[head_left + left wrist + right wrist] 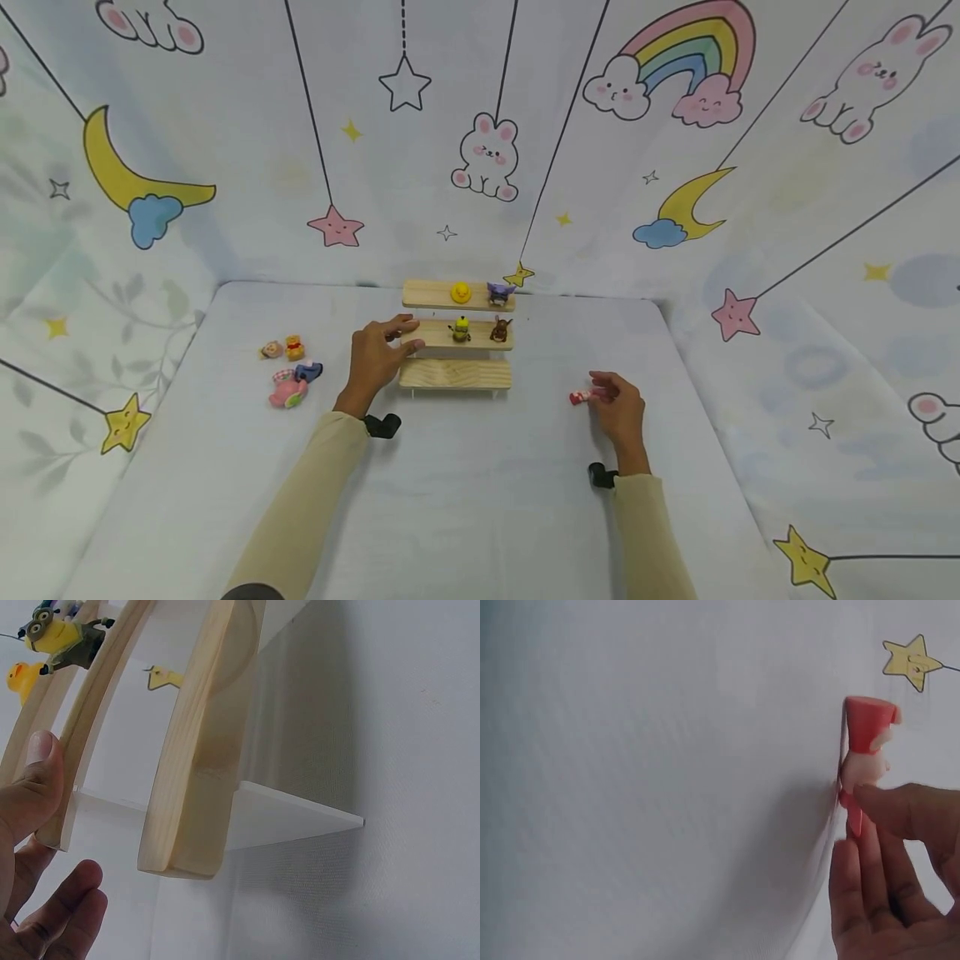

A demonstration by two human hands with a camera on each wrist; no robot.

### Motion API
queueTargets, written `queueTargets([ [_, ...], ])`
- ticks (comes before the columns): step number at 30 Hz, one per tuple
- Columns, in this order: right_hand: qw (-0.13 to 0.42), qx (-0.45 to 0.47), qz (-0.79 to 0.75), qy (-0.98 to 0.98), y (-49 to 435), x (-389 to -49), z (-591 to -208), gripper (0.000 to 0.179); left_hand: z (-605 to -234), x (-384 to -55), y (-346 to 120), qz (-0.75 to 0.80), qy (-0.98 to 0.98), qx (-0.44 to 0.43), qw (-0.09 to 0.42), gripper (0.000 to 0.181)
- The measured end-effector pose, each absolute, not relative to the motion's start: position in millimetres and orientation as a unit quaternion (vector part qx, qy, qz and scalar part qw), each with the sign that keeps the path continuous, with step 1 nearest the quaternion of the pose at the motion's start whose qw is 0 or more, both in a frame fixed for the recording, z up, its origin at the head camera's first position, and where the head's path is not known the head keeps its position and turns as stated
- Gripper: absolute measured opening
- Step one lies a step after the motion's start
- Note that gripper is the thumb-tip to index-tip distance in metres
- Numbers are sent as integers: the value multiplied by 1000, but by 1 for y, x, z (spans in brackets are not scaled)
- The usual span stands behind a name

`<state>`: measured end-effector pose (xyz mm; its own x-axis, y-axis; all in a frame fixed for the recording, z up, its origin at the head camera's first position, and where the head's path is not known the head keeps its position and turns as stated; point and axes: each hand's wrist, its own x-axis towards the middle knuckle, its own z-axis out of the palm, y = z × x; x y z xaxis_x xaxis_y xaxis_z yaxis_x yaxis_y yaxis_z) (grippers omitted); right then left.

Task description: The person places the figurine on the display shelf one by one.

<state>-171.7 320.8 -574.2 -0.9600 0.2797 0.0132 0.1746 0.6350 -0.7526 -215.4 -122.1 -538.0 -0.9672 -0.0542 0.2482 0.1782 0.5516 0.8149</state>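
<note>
Right hand [621,410] pinches the red figurine [869,724] — left hand [375,358] grips the middle shelf [482,335]. A jolt there could topple the minion figure [460,330].

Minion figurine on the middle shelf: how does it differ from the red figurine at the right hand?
The Minion figurine stands on the middle shelf; the red figurine is pinched in the right hand.
The Minion figurine is upright; the red figurine points sideways in the head view.
The Minion figurine has a yellow head; the red figurine is red and pale.
Both are small toys.
</note>
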Motion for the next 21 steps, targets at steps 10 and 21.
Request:
queueTargets([
  [10,84,-210,399,-888,312,-162,-570,34,-535,-214,-122,-477,-869,-36,122,48],
  [21,40,-160,402,-901,305,-168,-567,35,-537,-215,-123,-475,-871,-34,118,49],
])
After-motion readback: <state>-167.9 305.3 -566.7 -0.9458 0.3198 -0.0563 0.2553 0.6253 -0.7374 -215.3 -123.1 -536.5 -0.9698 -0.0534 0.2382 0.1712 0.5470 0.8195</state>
